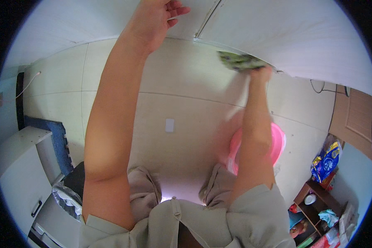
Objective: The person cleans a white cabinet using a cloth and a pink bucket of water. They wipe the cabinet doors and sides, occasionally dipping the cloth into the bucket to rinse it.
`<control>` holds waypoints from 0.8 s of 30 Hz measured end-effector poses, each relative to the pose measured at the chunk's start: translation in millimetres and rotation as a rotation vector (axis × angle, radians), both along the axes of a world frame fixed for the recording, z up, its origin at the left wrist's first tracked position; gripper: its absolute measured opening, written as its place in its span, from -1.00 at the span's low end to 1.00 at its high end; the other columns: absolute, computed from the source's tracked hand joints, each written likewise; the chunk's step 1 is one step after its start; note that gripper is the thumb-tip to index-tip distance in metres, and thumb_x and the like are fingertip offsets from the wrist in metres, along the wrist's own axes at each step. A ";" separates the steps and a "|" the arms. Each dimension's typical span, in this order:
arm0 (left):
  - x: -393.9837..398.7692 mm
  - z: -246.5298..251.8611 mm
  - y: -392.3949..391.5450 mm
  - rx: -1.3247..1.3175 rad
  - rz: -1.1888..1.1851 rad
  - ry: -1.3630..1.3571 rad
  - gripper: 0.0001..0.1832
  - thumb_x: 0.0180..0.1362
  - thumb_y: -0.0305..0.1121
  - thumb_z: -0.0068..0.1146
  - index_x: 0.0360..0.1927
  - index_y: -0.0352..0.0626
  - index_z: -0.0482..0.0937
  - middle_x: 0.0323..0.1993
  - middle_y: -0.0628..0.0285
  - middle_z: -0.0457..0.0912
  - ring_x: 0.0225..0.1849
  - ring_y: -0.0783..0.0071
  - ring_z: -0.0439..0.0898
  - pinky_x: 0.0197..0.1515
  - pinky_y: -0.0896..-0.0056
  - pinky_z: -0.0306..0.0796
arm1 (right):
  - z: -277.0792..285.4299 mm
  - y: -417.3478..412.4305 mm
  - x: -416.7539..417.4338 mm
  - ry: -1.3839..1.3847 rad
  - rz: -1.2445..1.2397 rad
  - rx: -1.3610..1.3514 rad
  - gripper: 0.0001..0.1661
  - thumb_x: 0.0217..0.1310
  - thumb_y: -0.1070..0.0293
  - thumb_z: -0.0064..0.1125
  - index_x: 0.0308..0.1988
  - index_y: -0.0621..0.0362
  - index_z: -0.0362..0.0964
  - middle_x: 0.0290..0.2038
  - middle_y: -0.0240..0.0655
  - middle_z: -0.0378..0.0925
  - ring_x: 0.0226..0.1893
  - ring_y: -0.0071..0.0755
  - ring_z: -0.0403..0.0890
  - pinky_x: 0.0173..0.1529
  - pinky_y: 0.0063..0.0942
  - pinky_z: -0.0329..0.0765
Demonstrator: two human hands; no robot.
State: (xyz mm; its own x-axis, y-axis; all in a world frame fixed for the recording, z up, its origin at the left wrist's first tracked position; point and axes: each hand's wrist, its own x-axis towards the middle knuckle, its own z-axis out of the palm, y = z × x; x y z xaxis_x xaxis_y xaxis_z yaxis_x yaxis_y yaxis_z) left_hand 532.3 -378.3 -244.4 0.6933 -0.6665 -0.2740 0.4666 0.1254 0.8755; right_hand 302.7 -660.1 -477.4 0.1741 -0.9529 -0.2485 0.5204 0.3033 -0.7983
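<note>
My right hand, blurred, grips a green patterned cloth low down against a white upright panel. The cloth is bunched beside the panel's bottom edge, just over the floor. My left hand is raised at the top of the view, in front of another white panel. Its fingers are slightly bent and apart, and nothing shows in them; part of the hand is cut off by the frame. Whether it touches the panel I cannot tell. A narrow dark gap runs between the two panels.
Partly behind my right forearm stands a pink plastic basin. A small white rectangle lies on the tiled floor. At left are a white cabinet, a blue mat and a lined bin; at right, a brown shelf.
</note>
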 end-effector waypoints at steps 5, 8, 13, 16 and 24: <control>-1.3 3.0 -4.2 0.008 0.001 0.052 -0.69 0.05 0.02 0.14 -0.52 0.07 0.41 -0.50 0.38 0.45 -0.34 0.51 0.44 -0.19 0.48 0.17 | -1.9 -21.8 -9.2 -0.336 -0.145 0.031 -0.62 0.12 0.40 -0.17 -0.05 0.29 0.34 -0.04 -0.16 0.44 -0.07 -0.05 0.49 0.00 -0.10 0.52; -6.4 -1.7 8.0 -0.008 0.011 0.006 -0.70 0.05 0.02 0.14 -0.52 0.07 0.42 -0.49 0.38 0.47 -0.33 0.49 0.45 -0.20 0.46 0.18 | 10.0 76.3 74.8 -0.360 -0.083 0.189 -0.68 0.29 0.21 -0.19 -0.08 0.12 0.35 -0.15 -0.28 0.47 -0.18 -0.29 0.51 -0.11 -0.24 0.55; -3.6 -11.6 -0.2 -0.054 -0.047 0.000 -0.69 0.09 0.03 0.09 -0.51 0.04 0.43 -0.48 0.36 0.47 -0.34 0.49 0.44 -0.23 0.45 0.19 | -10.3 188.8 165.1 -0.237 0.237 0.371 -0.74 0.25 0.37 -0.21 -0.06 0.11 0.26 -0.11 -0.26 0.41 -0.19 -0.20 0.47 -0.10 -0.20 0.49; 4.4 -10.7 13.5 0.007 -0.056 -0.059 -0.68 0.13 0.03 0.04 -0.51 0.03 0.42 -0.47 0.35 0.48 -0.34 0.52 0.44 -0.23 0.47 0.19 | 42.2 231.8 154.5 -0.291 0.371 0.400 -0.55 0.14 0.49 -0.20 0.08 0.08 0.20 -0.01 -0.19 0.39 -0.05 -0.08 0.46 0.05 -0.10 0.42; 1.4 -17.3 48.3 0.053 -0.380 -0.181 -0.45 0.09 0.05 0.10 0.05 -0.07 0.43 -0.03 0.20 0.53 0.04 0.22 0.45 0.07 0.18 0.27 | 68.9 216.5 45.1 -0.574 0.577 0.395 -0.48 0.01 0.47 -0.13 0.06 0.13 0.31 0.04 -0.25 0.44 0.06 -0.15 0.45 0.23 -0.12 0.28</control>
State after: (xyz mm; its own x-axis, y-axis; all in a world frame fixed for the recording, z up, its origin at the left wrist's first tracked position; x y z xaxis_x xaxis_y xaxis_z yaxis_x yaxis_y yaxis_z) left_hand 533.7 -330.0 -261.7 0.4407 -0.8724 -0.2116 0.3095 -0.0736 0.9480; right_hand 347.7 -443.6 -408.5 0.7965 -0.5426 -0.2666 0.4883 0.8374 -0.2454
